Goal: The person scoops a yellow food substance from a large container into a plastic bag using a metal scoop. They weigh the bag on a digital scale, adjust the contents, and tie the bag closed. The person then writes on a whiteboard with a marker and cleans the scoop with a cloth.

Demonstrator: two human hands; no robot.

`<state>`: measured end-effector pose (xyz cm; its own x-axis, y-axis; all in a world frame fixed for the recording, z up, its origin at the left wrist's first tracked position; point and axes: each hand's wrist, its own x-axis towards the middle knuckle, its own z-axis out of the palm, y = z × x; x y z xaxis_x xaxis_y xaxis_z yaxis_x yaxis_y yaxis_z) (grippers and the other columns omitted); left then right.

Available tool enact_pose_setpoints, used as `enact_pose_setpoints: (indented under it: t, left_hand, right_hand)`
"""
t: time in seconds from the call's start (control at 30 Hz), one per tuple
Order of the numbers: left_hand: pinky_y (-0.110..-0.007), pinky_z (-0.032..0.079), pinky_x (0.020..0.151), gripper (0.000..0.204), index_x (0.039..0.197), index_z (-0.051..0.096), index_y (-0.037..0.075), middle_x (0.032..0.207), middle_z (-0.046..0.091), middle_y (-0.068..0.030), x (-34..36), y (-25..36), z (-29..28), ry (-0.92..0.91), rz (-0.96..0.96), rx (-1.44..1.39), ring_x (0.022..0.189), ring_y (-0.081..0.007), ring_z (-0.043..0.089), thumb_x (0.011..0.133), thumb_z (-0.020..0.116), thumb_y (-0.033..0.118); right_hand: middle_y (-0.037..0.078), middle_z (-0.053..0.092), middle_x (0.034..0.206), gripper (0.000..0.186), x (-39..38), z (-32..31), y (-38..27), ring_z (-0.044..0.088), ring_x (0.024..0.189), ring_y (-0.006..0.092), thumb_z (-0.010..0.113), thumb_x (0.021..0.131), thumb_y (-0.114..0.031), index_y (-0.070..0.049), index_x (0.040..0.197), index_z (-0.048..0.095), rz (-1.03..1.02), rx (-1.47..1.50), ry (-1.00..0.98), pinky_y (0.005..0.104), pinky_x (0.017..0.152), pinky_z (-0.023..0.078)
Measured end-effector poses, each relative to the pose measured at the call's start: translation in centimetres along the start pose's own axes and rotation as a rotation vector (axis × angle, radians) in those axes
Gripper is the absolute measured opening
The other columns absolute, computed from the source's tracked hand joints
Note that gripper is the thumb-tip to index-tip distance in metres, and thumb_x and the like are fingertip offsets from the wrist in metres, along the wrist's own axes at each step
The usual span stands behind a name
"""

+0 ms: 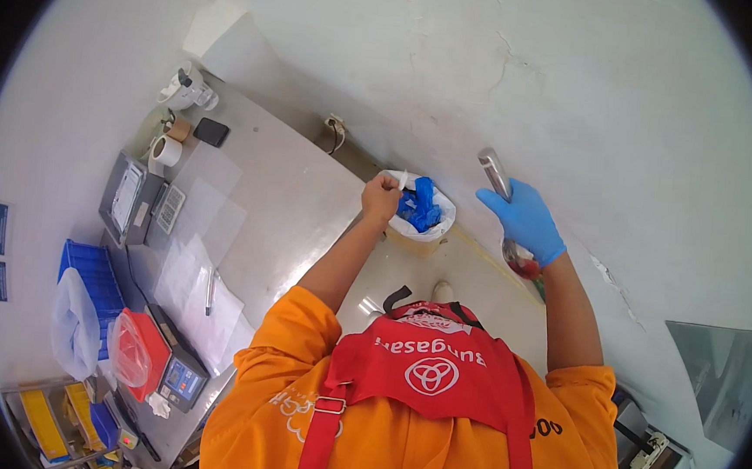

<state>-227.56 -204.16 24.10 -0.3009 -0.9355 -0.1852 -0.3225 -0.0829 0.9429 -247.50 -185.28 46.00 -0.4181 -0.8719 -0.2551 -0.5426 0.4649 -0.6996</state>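
Observation:
My bare left hand (382, 198) is closed in a pinch over the near-left rim of a waste bin (414, 247). A small white piece (403, 181) sticks out at its fingertips; I cannot tell whether it is separate or part of the bin's white liner (445, 218). Crumpled blue gloves (421, 206) lie inside the liner. To the right, my right hand (529, 221) wears a blue glove and is wrapped round a shiny metal scoop (495, 171). The scoop's handle points up and away, while its rounded bowl, partly hidden, shows red reflections below the hand.
On the left stands a metal table (283, 189) with papers (201, 301), a pen (210, 293), a phone (211, 132), a tape roll (166, 150), a calculator (170, 209) and a scale (183, 376). A blue crate (98, 285) is beside the scale. A cracked wall (594, 102) rises beyond the bin.

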Motion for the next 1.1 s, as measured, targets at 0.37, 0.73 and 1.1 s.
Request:
enact_pose_setpoints:
  t: [0.37,0.73,1.1]
  left_hand:
    - [-0.034,0.053,0.068,0.016,0.082,0.078,0.005,0.078,0.074,-0.012,3.6,-5.2,6.4,-0.119,-0.217,0.384,0.074,-0.021,0.07,0.078,0.073,0.019]
    - [-0.032,0.051,0.072,0.025,0.081,0.076,0.003,0.082,0.072,-0.0092,7.4,-10.4,9.2,-0.009,-0.446,0.046,0.076,-0.0177,0.065,0.079,0.073,0.028]
    - [-0.032,0.05,0.086,0.034,0.118,0.062,0.005,0.11,0.066,-0.0093,8.4,-11.9,9.1,0.055,-0.466,-0.598,0.093,-0.0175,0.062,0.088,0.067,0.02]
  right_hand:
    - [0.009,0.049,0.063,0.045,-4.7,-1.2,10.5,0.042,0.06,0.0164,0.07,0.087,-0.041,0.003,0.08,0.059,0.219,0.167,0.198,0.0368,0.058,0.04]
    - [0.002,0.05,0.063,0.036,-7.6,-2.4,18.3,0.044,0.059,0.0121,0.073,0.086,-0.03,-0.001,0.073,0.056,0.454,0.286,0.251,0.0345,0.055,0.039]
    - [-0.001,0.049,0.062,0.031,-5.5,-5.0,19.2,0.045,0.057,0.0097,0.073,0.085,-0.025,-0.004,0.071,0.054,0.42,0.269,0.23,0.0319,0.053,0.038]
